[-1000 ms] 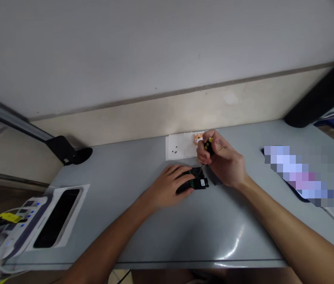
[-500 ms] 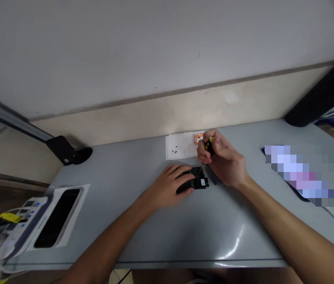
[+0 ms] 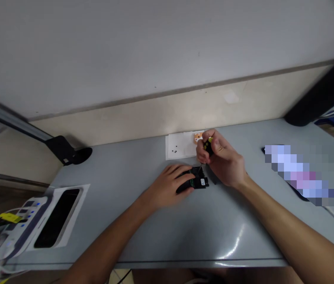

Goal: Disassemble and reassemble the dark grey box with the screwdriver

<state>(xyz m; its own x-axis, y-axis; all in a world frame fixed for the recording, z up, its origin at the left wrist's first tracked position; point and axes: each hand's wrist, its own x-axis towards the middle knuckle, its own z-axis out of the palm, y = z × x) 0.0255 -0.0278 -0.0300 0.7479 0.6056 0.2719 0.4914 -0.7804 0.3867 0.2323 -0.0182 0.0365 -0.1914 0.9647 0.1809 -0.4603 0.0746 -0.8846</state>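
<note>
My left hand (image 3: 169, 187) rests on the grey table with its fingers gripping a small black electronic device (image 3: 201, 183). A bit of green circuit board and a white label show on the device. In my right hand (image 3: 226, 161) is a screwdriver (image 3: 208, 146) with a black and yellow handle, held tilted in a closed grip. Its thin shaft points down to the upper right part of the device; the exact spot the tip touches is too small to make out. A dark flat piece (image 3: 216, 181) lies partly hidden under my right hand.
White paper (image 3: 184, 149) behind the hands carries several tiny dark screws (image 3: 175, 151) and an orange and white item (image 3: 198, 136). A phone (image 3: 57, 219) and power strip (image 3: 26, 227) with cables lie left. A blurred-out phone-like device (image 3: 299, 173) sits right, near a black post (image 3: 321, 92).
My right hand and the screwdriver have shifted very slightly to the left. My left hand and the device stay in place.
</note>
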